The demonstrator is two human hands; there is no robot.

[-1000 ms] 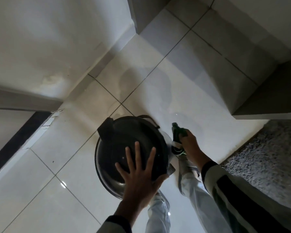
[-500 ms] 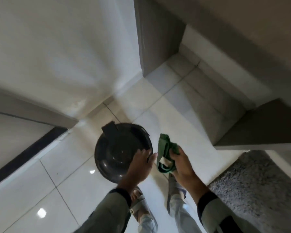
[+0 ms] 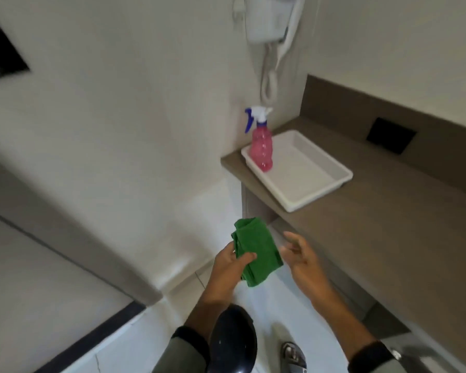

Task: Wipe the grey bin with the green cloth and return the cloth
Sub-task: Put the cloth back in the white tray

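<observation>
The left hand (image 3: 230, 265) holds the green cloth (image 3: 256, 250) in front of the body, above the pale floor (image 3: 267, 300). The thumb lies across the near face of the cloth and the fingers wrap behind it, so the grip closes on the cloth's left edge and lower middle. Most of the folded cloth stands up and to the right of that grip, its top corner rising past the fingers and its lower end hanging below the palm.

The right hand (image 3: 300, 261) is just to the right of the cloth with its fingers spread wide and its palm turned toward the cloth. It grips nothing; whether its fingertips touch the cloth's right edge cannot be told.

The grey bin (image 3: 233, 343) sits low in the near middle of the view, below the left forearm, with its dark rounded lid facing up. A sandalled foot (image 3: 293, 358) is just to its right.

Farther off and to the right, a white tray (image 3: 315, 184) rests on the end of a brown counter (image 3: 388, 230). A pink spray bottle (image 3: 261, 149) stands upright in the tray's far left corner.
</observation>
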